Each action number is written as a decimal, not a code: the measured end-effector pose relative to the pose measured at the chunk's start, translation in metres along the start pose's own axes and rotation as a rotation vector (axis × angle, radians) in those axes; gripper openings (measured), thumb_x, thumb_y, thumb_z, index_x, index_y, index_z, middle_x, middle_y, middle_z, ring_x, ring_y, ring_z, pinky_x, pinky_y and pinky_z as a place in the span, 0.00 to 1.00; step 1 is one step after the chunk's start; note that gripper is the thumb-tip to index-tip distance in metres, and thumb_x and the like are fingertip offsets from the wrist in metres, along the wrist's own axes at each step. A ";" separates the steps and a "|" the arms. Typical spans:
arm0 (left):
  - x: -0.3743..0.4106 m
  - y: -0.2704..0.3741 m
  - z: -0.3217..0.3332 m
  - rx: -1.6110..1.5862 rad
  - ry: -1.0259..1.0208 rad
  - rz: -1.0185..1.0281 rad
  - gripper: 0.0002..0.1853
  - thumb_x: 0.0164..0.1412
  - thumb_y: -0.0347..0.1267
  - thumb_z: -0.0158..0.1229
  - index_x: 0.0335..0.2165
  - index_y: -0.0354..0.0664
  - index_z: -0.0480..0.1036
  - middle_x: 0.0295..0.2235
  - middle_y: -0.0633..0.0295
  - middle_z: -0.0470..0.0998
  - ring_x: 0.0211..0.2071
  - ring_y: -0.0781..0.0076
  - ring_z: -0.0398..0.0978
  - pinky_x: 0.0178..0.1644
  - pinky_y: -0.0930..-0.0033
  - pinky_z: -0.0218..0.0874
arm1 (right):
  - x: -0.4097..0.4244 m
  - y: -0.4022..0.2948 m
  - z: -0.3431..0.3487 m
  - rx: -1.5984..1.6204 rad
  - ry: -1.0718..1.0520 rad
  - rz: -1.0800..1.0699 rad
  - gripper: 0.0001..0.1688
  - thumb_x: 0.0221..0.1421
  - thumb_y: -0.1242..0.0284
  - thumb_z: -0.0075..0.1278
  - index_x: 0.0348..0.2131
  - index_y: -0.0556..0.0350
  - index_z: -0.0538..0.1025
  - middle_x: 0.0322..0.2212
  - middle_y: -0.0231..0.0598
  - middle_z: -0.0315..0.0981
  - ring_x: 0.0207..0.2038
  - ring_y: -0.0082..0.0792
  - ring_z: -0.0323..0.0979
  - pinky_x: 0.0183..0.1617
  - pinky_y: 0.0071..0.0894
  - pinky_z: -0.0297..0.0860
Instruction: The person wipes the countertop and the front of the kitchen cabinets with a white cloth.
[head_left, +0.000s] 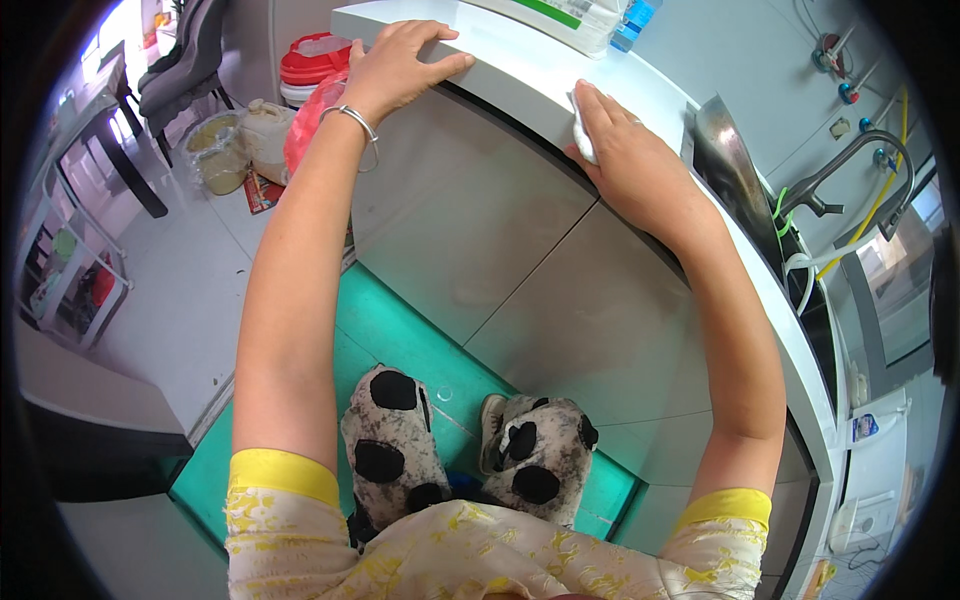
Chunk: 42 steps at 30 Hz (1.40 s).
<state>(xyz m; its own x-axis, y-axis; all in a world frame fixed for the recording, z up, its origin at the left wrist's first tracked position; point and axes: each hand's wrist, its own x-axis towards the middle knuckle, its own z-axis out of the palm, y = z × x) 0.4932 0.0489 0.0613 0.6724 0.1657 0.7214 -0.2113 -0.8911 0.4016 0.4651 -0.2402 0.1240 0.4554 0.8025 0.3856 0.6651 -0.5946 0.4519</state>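
My right hand (630, 154) presses a folded white cloth (583, 135) against the front edge of the white countertop (510, 45). The fingers lie flat over the cloth and hide part of it. To the left, my left hand (401, 67) rests at the counter's corner with thumb and fingers spread, holding nothing. A bracelet circles that wrist. Below the counter edge are smooth grey cabinet doors (480, 225). Behind the hands, a white bag (577, 26) with a green stripe stands on the counter beside a blue-labelled bottle (634, 26).
Right of my right hand are a raised metal panel (739, 165) and a sink faucet (817, 187). A red-lidded bucket (311, 60), a pink plastic bag (315, 124) and a jug (266, 135) stand left of the cabinet. Farther left are a grey chair (184, 67) and a wheeled rack (82, 262).
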 end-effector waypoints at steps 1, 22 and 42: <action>-0.001 0.003 -0.001 0.013 0.008 -0.011 0.27 0.54 0.60 0.54 0.48 0.62 0.74 0.54 0.76 0.70 0.60 0.69 0.59 0.62 0.44 0.40 | 0.002 0.000 0.002 -0.007 0.005 -0.004 0.34 0.57 0.70 0.51 0.57 0.68 0.58 0.56 0.59 0.62 0.58 0.56 0.63 0.58 0.43 0.66; 0.000 -0.017 0.015 -0.139 0.085 0.141 0.23 0.57 0.54 0.54 0.49 0.63 0.72 0.54 0.72 0.70 0.61 0.70 0.58 0.65 0.35 0.34 | 0.050 -0.012 0.023 0.017 0.054 -0.004 0.31 0.59 0.69 0.47 0.57 0.67 0.58 0.53 0.59 0.64 0.50 0.55 0.69 0.50 0.44 0.69; -0.007 -0.011 0.010 0.028 0.080 0.060 0.24 0.57 0.56 0.54 0.49 0.65 0.72 0.55 0.73 0.69 0.61 0.72 0.59 0.65 0.34 0.31 | -0.049 -0.002 0.000 -0.354 0.127 0.023 0.37 0.52 0.78 0.43 0.62 0.55 0.57 0.60 0.49 0.60 0.53 0.45 0.70 0.48 0.34 0.72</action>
<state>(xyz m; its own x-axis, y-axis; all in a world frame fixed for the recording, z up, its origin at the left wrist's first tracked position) 0.4976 0.0531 0.0465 0.6002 0.1442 0.7867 -0.2282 -0.9118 0.3413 0.4415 -0.2786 0.1046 0.3763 0.7893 0.4853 0.3994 -0.6108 0.6837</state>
